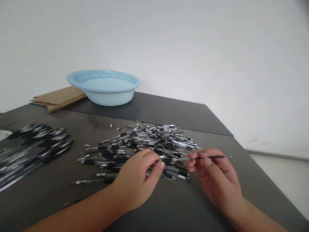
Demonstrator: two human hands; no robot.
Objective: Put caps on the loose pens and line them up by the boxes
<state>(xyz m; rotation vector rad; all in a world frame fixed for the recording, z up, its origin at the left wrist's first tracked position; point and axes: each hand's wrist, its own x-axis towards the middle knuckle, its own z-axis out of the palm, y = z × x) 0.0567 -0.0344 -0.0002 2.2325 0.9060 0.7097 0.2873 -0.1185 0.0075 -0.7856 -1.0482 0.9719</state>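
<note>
The right hand [218, 180] has its grip closed, thumb against fingertips, on a thin dark refill [218, 157] whose pale end points to 3 o'clock. The left hand [137, 178] has its grip pinched, thumb and forefinger nearly meeting, on a pen [180, 159] that runs toward 3 o'clock and the right fingertips; whether pen and refill join there is hidden by the fingers. Taking the space between the hands as the centre, a loose pile of pens [145, 141] spreads from 9 to 12 o'clock, its near part overlapped in view by the left hand. A single pen [89, 182] lies by the left forearm near 9 o'clock. Well apart, also at 9 o'clock, is a blurred bundle [33, 151], laid mostly side by side. Farther out, near 10 o'clock, a light blue basin [109, 98] stands upright just beside a brown paper bag [62, 98] lying flat. All of these rest on the dark surface [173, 206], with a white wall [193, 48] beyond at 12 o'clock.
</note>
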